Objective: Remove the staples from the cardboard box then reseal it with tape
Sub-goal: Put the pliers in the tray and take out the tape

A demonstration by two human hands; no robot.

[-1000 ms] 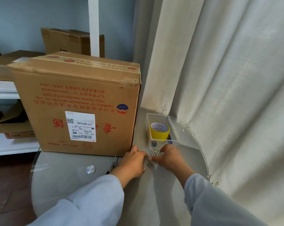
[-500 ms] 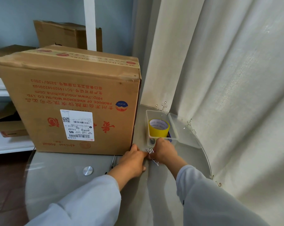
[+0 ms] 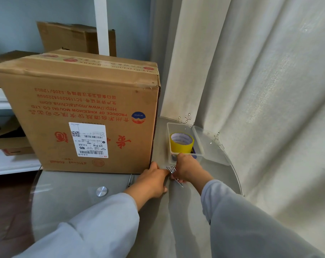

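Observation:
A large brown cardboard box (image 3: 83, 112) with red print and a white label stands upside down on the round glass table (image 3: 68, 202). Just right of it a clear plastic container (image 3: 199, 146) holds a yellow tape roll (image 3: 181, 144). In front of the container my right hand (image 3: 188, 170) grips a bundle of thin metal nails (image 3: 172, 169), which stick out above and below the fist. My left hand (image 3: 152, 180) lies at the box's lower right corner, its fingertips touching the bundle.
The container's open lid (image 3: 212, 144) lies to its right by the table edge. A pale curtain (image 3: 260, 90) hangs close behind and to the right. More cardboard boxes (image 3: 74, 39) sit on white shelves behind. A thin dark tool (image 3: 130, 178) lies by the box's base.
My right hand has gathered the nails off the table into a bundle and lifted them toward the container. My left hand stays beside them.

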